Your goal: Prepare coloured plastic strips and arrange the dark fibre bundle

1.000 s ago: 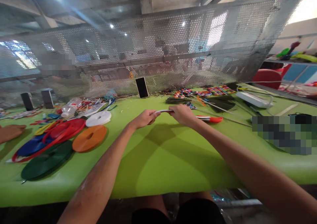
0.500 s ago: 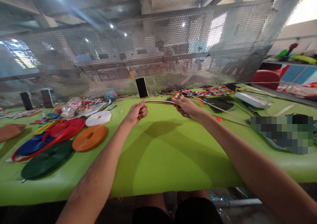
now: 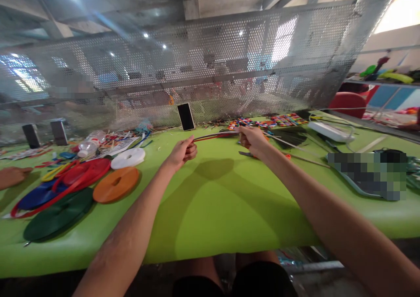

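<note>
So, strips (image 3: 215, 135): a few, thin, dark, pale + red, slightly bowed btwn the hands, raised over the table (image 3: 213, 218); take them as clock centre
L hand (image 3: 183, 151): 9 o'clock end, fingers curled shut, thumb on top, strip ends pinched
R hand (image 3: 252, 140): 3 o'clock end, closed w/ thumb + fingers pinching strips; exact finger overlap unclear
Phone (image 3: 186, 117): 10 o'clock, upright, tilted a bit, near mesh (image 3: 210, 69)
Tool (image 3: 245, 153): 4 o'clock, blade showing just below R hand, partly hidden
Rolls: btwn 8 + 9 o'clock, flat on table; white (image 3: 128, 158) nearest, then orange (image 3: 116, 185), red (image 3: 87, 174), blue (image 3: 39, 195), green (image 3: 59, 216)
Bottle (image 3: 88, 146): approx 9 o'clock, clear, lying by scraps (image 3: 114, 144)
Other hand (image 3: 12, 177): far 9 o'clock, another person's, well apart
Power strip (image 3: 331, 132): 3 o'clock, white, w/ cable
</note>
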### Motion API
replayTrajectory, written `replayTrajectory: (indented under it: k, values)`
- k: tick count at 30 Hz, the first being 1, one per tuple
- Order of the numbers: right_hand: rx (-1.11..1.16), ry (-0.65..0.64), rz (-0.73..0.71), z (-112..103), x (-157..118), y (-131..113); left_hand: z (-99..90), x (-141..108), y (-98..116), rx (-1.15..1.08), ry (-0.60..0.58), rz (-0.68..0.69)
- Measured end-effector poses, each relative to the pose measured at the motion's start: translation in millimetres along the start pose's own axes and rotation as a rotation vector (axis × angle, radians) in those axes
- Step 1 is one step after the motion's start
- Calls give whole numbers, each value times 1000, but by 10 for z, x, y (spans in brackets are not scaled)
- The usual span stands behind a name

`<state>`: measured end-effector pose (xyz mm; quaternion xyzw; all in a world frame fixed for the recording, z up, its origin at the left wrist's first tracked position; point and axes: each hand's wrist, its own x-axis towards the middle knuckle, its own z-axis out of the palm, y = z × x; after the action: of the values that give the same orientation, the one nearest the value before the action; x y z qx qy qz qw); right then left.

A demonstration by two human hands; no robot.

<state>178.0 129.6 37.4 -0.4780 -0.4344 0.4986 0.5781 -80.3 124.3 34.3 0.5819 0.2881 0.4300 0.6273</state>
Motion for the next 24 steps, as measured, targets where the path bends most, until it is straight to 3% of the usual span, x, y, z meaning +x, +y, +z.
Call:
replayTrajectory:
  k: [4, 8, 12, 15, 17, 21, 24]
  values:
    - [138, -6, -21, -23, 18, -65, 24, -18, -82, 112, -157, -101]
    - [199, 0, -60, -23, 18, -97, -1, -17, -97, 195, -163, -118]
    - [210, 6, -101, -25, -5, -134, -66, 8, -76, 561, 23, -27]
    - [209, 8, -121, -25, -15, -157, -98, 18, -68, 946, 193, 198]
    - [197, -1, -142, -6, -26, -162, -77, 15, -62, 1083, 231, 339]
    - [191, -50, -181, 97, -94, -146, 101, 7, -67, 1031, 228, 481]
    - [216, -119, -215, 193, -172, -117, 265, 19, -117, 752, 196, 361]
